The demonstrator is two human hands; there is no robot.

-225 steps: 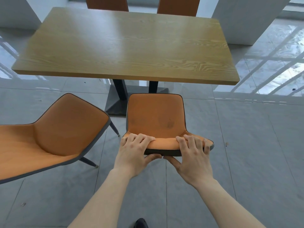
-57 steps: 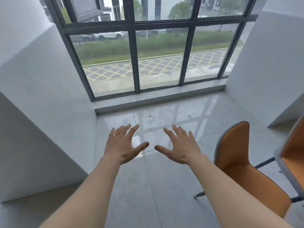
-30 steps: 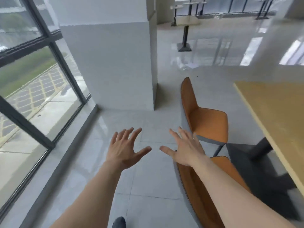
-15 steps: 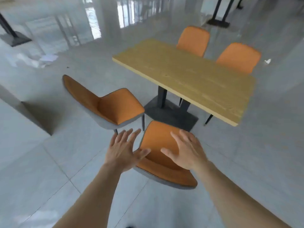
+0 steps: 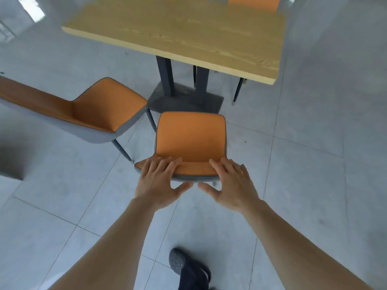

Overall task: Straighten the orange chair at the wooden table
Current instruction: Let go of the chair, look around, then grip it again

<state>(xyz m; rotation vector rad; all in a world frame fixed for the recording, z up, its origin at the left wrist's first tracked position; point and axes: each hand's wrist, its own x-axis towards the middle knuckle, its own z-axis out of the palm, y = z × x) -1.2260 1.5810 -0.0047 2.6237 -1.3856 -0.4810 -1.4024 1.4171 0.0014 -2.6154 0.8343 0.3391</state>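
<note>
An orange chair (image 5: 190,137) with a grey shell stands directly in front of me, its seat facing the wooden table (image 5: 188,32). It stands a little back from the table's near edge. My left hand (image 5: 159,181) lies on the left part of the backrest's top edge, fingers spread over it. My right hand (image 5: 232,185) lies on the right part in the same way. Both thumbs hang free behind the backrest, apart from the shell. Neither hand has closed around the chair.
A second orange chair (image 5: 100,109) stands at an angle to the left, its leg close to my chair. The table's dark pedestal base (image 5: 184,99) sits just beyond the seat. Another orange chair (image 5: 253,2) shows across the table. My dark shoe (image 5: 180,260) is on the grey tiled floor.
My view has swung from the window round to the table. Both hands, held open in the air before, have come down onto the top of the chair's backrest.
</note>
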